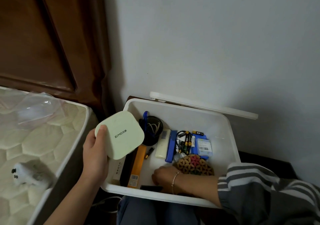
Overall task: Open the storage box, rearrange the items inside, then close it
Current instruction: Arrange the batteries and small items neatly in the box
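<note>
Left hand grips pale green case by its near-left corner over the open storage box's left edge; it looks light, rigid and slick, so span opposite sides; right hand is inside, near edge, fingers hidden, can't tell.

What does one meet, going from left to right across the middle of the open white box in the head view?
Orange flat pack → cream remote control → blue case → loose batteries → pale blue labelled box.

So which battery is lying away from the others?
The battery between the orange box and the white remote; the other batteries cluster beside the blue case.
</note>
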Tool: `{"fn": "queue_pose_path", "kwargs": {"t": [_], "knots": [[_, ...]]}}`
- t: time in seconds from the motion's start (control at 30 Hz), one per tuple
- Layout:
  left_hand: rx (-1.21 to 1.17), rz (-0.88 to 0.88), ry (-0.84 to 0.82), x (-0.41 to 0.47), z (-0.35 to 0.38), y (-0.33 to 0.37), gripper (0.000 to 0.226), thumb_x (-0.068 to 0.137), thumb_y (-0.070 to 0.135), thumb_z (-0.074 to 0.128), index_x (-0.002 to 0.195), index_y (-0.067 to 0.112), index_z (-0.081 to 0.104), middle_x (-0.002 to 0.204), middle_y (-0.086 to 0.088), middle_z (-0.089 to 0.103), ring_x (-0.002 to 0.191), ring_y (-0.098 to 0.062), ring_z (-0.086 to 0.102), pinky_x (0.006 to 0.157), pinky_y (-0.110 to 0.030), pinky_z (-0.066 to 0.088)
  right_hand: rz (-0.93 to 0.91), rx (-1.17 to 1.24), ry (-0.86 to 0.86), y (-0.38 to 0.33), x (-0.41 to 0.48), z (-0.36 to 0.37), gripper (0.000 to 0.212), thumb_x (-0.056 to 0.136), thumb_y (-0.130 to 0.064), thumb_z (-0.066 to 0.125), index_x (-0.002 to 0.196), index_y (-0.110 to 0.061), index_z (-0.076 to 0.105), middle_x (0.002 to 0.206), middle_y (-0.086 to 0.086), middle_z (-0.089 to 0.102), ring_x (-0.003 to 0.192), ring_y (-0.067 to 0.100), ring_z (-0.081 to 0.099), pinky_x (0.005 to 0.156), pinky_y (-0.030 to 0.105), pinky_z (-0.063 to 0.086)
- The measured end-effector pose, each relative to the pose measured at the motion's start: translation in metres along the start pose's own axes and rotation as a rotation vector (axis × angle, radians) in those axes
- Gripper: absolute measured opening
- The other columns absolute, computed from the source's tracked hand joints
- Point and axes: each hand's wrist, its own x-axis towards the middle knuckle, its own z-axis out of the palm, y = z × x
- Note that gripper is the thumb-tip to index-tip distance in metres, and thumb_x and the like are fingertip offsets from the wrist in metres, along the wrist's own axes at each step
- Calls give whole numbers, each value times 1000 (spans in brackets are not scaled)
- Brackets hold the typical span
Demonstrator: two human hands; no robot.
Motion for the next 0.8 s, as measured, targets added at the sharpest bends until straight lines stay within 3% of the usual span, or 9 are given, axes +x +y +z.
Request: {"fn": "queue_pose_path", "kwargs": {"t": [0.1,0.23,0.5,0.8], "knots": [[1,-3,1,-1,0,0,39,78,66,56,108,42,63,104,4,73,91,-17,73,61,-32,57,-12,-76,26,-3,5,-2,26,81,-18,66,101,-4,58,108,18,58,98,36,57,76,44,52],[3,3,2,0,-1,-1,35,79,66,56,105,44,64,103,4,74,88,-16,73,57,-26,56,87,11,84,-5,11,0,30,81,-12,64,107,-1,55,111,21,58,100,38,57,79,42,49],[12,1,-3,3,-3,-3,46,80,66,55,114,36,63,106,0,73,92,-20,72,61,-31,57,120,204,39,-5,13,2,38,79,-11,67,111,0,50,115,23,53,105,37,53,85,39,45],[23,-2,3,1,-2,-2,47,80,66,54,116,37,62,108,-1,72,95,-22,71,65,-37,57,39,184,-58,-3,7,-8,33,82,-20,68,112,-7,64,115,18,60,104,34,57,91,42,49]]}}
